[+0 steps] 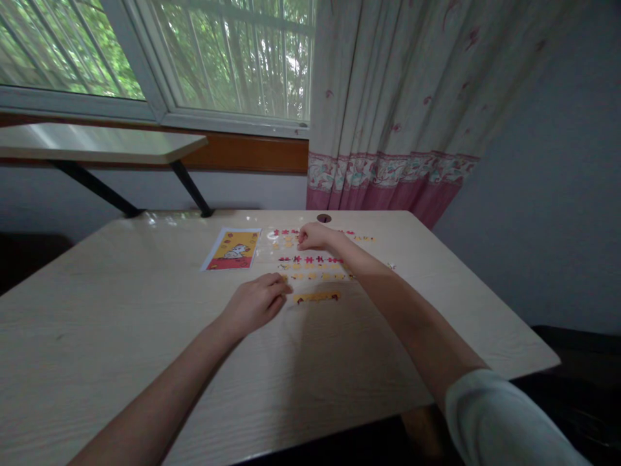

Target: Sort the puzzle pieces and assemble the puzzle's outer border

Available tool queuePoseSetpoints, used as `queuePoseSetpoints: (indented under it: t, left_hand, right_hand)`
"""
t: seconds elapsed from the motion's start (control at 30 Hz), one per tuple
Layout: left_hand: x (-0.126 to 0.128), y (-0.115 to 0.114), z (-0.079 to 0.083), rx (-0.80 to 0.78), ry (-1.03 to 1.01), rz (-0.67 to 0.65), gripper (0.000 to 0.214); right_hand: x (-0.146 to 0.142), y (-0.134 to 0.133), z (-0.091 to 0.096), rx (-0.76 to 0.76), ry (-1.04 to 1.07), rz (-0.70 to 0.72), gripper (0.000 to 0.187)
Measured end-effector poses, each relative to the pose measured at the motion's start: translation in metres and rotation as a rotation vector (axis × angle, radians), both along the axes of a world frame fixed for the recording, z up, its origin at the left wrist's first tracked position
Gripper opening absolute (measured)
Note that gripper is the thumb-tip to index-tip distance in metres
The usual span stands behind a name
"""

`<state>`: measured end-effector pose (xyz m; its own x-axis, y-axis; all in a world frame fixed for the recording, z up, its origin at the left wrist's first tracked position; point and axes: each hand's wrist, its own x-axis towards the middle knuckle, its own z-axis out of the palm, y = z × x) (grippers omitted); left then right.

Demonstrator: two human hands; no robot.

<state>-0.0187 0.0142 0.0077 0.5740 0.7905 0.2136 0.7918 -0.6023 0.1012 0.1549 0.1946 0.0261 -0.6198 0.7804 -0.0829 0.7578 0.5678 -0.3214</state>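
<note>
My right hand point(314, 237) reaches across the table over the upper rows of jigsaw pieces. Its fingers are pinched together and pointing down among yellow pieces point(290, 239); whatever lies between the fingertips is hidden. Lower and to the left, my left hand point(258, 301) rests on the table, fingers bent and slightly apart, beside the left end of a row of yellow pieces point(312, 276). A row of red pieces point(309, 259) runs between the two hands. Close to my left fingertips lies a joined yellow strip point(317, 297) with dark red bits along its lower edge.
Left of the pieces lies a picture sheet point(233, 250) with a white animal on yellow and red. A lone whitish piece point(392, 266) sits right of my forearm. A raised shelf point(104, 144) stands at the back left. Behind are a window and a curtain point(388, 129).
</note>
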Motion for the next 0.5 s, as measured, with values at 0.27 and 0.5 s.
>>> queuePoseSetpoints:
  t: [0.27,0.5]
  left_hand:
    - [-0.001,0.0,0.001,-0.027,-0.101,0.004,0.026]
    - [0.01,0.0,0.0,-0.128,-0.52,0.164,0.026]
  right_hand:
    - [-0.007,-0.014,0.009,0.03,0.097,0.009,0.017]
    - [0.01,-0.073,0.003,-0.184,0.658,-0.014,0.015]
